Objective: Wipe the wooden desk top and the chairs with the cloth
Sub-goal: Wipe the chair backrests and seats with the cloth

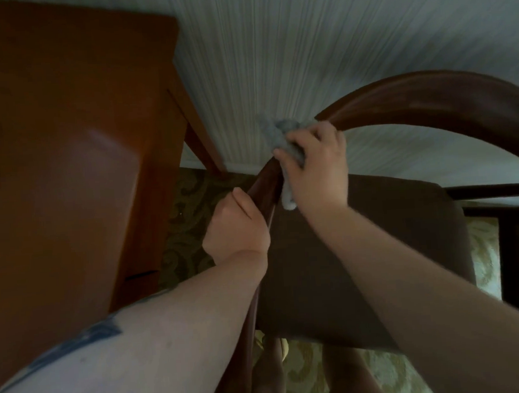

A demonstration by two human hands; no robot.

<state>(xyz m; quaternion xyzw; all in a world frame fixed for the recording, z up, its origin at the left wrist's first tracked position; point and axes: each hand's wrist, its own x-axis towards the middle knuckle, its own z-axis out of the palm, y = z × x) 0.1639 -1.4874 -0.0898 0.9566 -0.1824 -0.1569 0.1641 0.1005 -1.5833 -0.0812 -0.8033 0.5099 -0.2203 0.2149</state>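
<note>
The right hand (317, 168) holds the grey cloth (282, 140), fingers curled over it, pressing it against the curved dark wooden chair frame (429, 104) at its bend. The left hand (236, 228) grips the same frame lower down, fingers wrapped round it. The wooden desk top (51, 148) lies at left, beside the chair's brown seat cushion (362, 250).

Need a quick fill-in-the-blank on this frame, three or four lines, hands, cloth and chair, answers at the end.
1. The right hand presses a grey ____ against the curved chair frame.
2. The left hand grips the chair's dark wooden ____, below the right hand.
3. The wooden desk stands to the ____ of the chair in the head view.
4. The chair seat is upholstered in dark ____.

Missing words: cloth; frame; left; brown
</note>
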